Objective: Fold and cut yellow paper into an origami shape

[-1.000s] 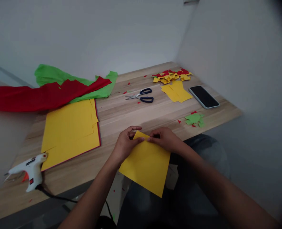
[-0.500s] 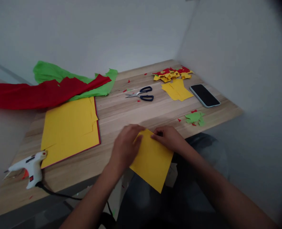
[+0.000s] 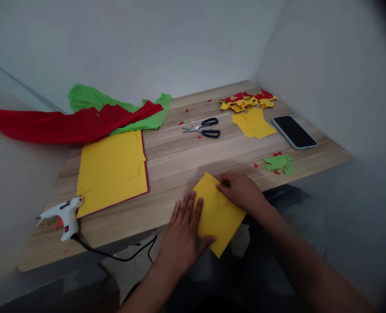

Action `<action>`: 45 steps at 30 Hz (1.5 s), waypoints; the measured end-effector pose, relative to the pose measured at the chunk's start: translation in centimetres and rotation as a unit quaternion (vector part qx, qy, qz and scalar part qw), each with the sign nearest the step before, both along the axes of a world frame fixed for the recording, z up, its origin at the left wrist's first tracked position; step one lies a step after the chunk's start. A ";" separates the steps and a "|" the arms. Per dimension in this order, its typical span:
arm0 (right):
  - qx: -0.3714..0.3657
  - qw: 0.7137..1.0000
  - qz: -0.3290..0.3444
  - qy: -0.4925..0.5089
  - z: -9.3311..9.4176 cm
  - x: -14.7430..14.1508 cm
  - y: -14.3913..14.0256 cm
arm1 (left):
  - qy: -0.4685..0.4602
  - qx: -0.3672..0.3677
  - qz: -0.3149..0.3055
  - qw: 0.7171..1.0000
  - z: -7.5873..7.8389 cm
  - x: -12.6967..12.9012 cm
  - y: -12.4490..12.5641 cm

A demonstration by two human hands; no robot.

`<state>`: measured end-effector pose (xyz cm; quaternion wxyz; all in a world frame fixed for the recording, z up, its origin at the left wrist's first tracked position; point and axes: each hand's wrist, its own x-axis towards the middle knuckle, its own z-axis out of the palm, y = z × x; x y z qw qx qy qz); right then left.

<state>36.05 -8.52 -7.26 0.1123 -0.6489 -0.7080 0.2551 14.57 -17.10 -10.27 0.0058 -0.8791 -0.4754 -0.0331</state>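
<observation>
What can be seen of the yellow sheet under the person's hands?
The yellow sheet is plain, matte and paper-like, seemingly folded into a tilted rectangle. Its far corner lies on the wooden table, while its near corner juts past the table's front edge. The left hand lies flat along its left edge, thumb across the lower part. The right hand presses its upper right edge with the fingers. No marks or cuts show on it.
</observation>
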 end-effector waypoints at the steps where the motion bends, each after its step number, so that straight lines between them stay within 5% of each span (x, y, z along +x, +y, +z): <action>1: 0.001 1.000 0.001 0.001 0.0 0.0 0.0 | 0.001 0.005 0.001 1.000 0.1 -0.6 -0.8; 7: -0.002 1.000 -0.004 0.023 -0.1 0.2 0.0 | 0.022 0.022 0.034 0.999 0.7 -5.5 -4.0; 11: -0.003 0.999 -0.010 0.037 -0.3 0.5 0.0 | -0.011 -0.004 0.109 0.994 3.0 -7.7 -3.2; 13: -0.002 0.999 -0.010 0.037 -0.3 0.5 0.1 | -0.055 0.023 0.138 0.989 4.5 -6.7 -1.8; 16: 0.003 1.000 -0.011 0.026 -0.3 0.4 0.0 | -0.131 -0.016 0.083 0.988 5.5 -2.6 1.1; 22: 0.016 1.000 -0.001 -0.001 -0.2 0.3 -0.3 | -0.097 -0.091 -0.016 0.991 2.3 4.8 6.6; 28: 0.014 1.000 -0.008 -0.018 -0.2 0.4 -0.2 | -0.045 -0.078 -0.037 0.995 0.9 2.9 8.1; 37: 0.001 0.999 -0.008 -0.031 0.0 0.2 -0.4 | 0.031 -0.028 -0.012 0.999 2.9 -4.2 3.7; 41: -0.001 0.999 -0.009 -0.042 0.0 -0.1 -0.4 | 0.031 -0.005 0.006 0.999 4.1 -2.4 3.3; 45: -0.002 0.998 -0.011 -0.060 0.0 -0.2 -0.5 | 0.009 -0.038 -0.023 0.999 2.6 1.8 3.1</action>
